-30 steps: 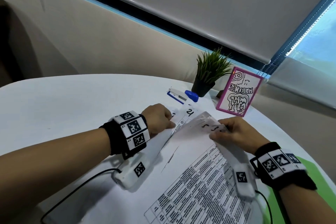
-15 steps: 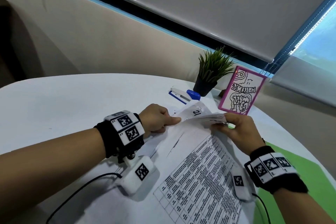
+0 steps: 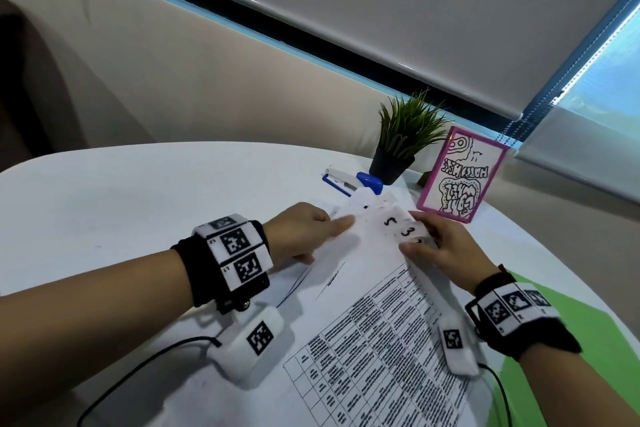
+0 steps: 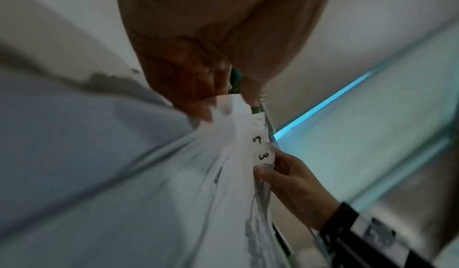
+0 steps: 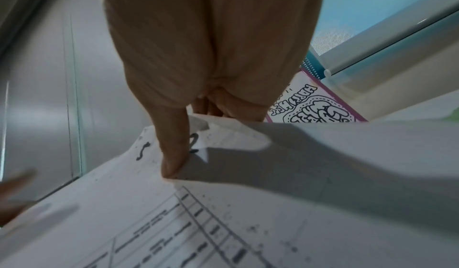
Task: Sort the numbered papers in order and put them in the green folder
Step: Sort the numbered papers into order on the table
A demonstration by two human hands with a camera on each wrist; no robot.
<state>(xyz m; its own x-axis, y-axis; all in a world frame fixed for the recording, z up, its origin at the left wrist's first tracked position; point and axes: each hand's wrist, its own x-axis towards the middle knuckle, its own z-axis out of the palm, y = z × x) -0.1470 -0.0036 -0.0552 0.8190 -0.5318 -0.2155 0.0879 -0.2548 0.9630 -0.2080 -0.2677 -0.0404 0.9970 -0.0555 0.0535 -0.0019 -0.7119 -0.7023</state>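
The papers are lying in the lower middle of the head view, their long axis running from the bottom edge up toward the plant, and their far corners are fanning out between the two hands at frame centre. The right hand is pinching those numbered corners, thumb on top and fingers curled beneath, with a "5" and a "3" showing just left of the grip and a further numeral half covered by the thumb. The left hand is grasping the far left corner of the stack, thumb stretched along the top sheet and fingers tucked under. So the numbers are sitting directly at the right grip, and that hand looks nearer for pulling out the next sheet. The folder is showing only as a green wedge at the lower right, under the right wrist and cut off by the frame; whether it is lying open is impossible to tell. The lower sheets' numbers are hidden, the sheet count is unclear, and the left wrist view is blurring the corner it holds on the tabletop.
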